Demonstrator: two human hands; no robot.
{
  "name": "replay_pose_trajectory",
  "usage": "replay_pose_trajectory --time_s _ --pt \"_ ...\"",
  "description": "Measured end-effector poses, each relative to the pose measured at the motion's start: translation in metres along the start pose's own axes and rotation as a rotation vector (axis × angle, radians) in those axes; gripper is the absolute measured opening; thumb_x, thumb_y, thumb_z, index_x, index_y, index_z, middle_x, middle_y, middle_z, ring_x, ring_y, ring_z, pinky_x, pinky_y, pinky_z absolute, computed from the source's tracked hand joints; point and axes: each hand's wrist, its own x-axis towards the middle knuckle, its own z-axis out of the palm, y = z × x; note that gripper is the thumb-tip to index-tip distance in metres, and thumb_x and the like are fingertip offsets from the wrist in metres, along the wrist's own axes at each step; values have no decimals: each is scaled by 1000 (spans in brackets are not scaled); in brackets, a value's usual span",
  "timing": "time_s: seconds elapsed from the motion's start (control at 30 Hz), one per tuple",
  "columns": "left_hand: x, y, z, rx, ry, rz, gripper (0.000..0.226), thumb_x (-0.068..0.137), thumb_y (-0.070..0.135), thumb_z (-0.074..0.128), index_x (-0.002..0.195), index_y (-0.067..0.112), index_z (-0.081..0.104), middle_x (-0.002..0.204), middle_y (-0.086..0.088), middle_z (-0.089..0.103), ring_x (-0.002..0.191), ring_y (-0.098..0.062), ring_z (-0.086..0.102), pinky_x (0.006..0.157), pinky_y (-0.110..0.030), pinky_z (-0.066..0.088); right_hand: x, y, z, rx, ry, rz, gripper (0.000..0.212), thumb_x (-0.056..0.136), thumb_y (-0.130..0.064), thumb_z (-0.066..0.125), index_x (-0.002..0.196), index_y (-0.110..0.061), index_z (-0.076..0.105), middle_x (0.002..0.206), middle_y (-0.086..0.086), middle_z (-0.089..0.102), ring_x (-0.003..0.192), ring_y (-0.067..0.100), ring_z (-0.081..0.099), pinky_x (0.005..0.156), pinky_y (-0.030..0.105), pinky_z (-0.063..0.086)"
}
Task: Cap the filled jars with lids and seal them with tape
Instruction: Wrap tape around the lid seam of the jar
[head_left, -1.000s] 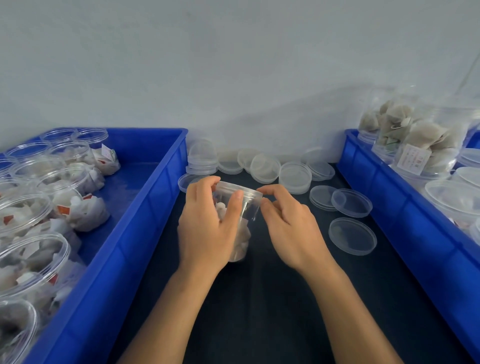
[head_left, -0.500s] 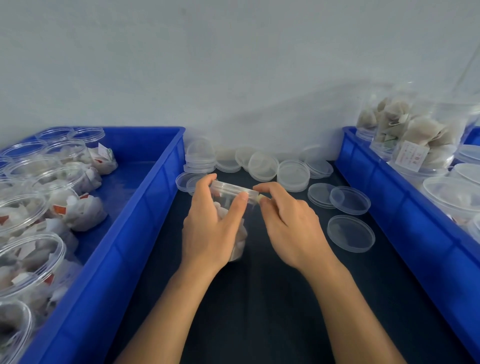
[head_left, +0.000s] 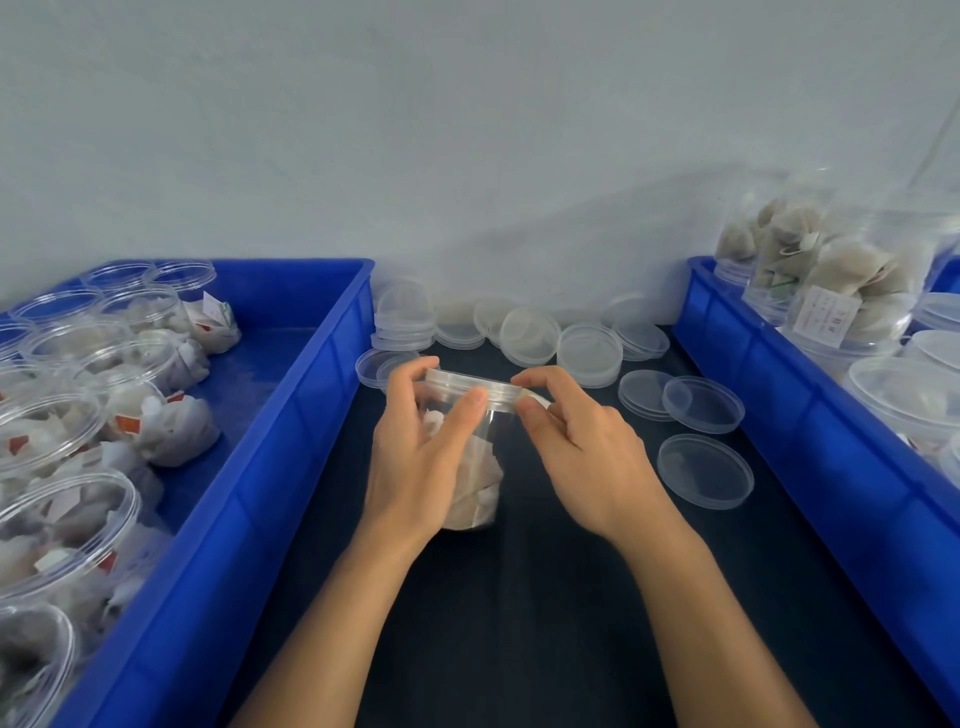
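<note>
The left hand (head_left: 423, 457) wraps around a clear jar (head_left: 470, 457) full of little bags on the dark table (head_left: 545, 623), while the right hand (head_left: 582, 452) pinches at its lid (head_left: 470, 383) (maybe tape, too hard to see), with blue bins (head_left: 291, 431) on both sides.

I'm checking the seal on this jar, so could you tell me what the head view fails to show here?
- Tape at the lid seam: only a pale strip by the right hand; its extent is unclear against clear plastic.
- Left side of the jar: covered by the left hand.
- Tape roll: none in view.
- Label on a jar in the right crate: print too small.
- Jars in the left crate: cut off by the frame's edge.
</note>
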Motion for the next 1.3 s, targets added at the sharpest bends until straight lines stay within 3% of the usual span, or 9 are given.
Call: replay_pose_trajectory --time_s 0.23,0.37,0.5,0.63,0.8,0.87,0.97,1.1,1.3 --pt "2 -2 -1 -78 -67 -13 69 80 69 66 141 41 52 120 13 68 113 -5 67 103 -37 55 1 1 2 71 17 0 10 105 -53 41 111 -47 46 62 -15 59 60 9 55 63 37 40" --pt "1 -2 -3 -53 -87 -24 82 80 73 65 152 42 41 132 8 65 123 -12 65 110 -45 52 0 -1 4 67 46 -10 14 103 -54 41 110 -44 47 60 -16 58 62 9 55 62 38 39" --pt "-1 2 1 126 -38 -11 87 74 81 65 146 49 30 122 21 65 109 3 65 94 -32 53 -1 -6 6 47 71 -18 14 106 -54 42 110 -42 48 62 -21 60 64 8 57 62 37 41" --pt "-3 5 3 354 70 56 89 73 90 54 145 38 45 122 23 58 104 7 58 78 -17 45 -3 -13 7 22 98 -27 17 106 -55 42 113 -41 49 61 -16 57 62 12 58 65 40 49" --pt "-6 7 6 212 18 -14 94 76 84 53 156 36 39 131 19 63 119 -3 62 95 -29 53 -5 -19 9 7 78 -33 15 108 -49 38 115 -38 46 60 -18 58 63 15 59 62 41 46" --pt "-7 8 5 191 7 -38 82 80 84 49 150 44 42 126 23 64 119 0 61 98 -33 51 -4 -17 10 15 57 -15 11 108 -42 36 115 -39 44 61 -13 59 63 17 58 61 38 40" --pt "-7 9 4 179 21 -39 25 85 82 43 110 78 42 104 37 64 101 17 59 80 -22 44 -4 -14 9 9 45 -15 14 107 -35 36 118 -41 44 58 -11 54 62 17 56 63 39 39" --pt "-4 10 2 91 29 -14 10 93 69 48 101 73 51 104 50 58 99 26 55 79 -14 39 -3 -10 6 -6 21 15 17 107 -47 38 122 -50 46 61 -15 56 69 19 58 81 48 51" --pt "0 -3 -2 8 7 4 68 87 76 51 142 35 57 119 27 67 115 9 61 97 -25 47 0 -1 0 1 23 34 24 102 -59 43 126 -56 49 66 -22 60 70 10 58 83 47 52"
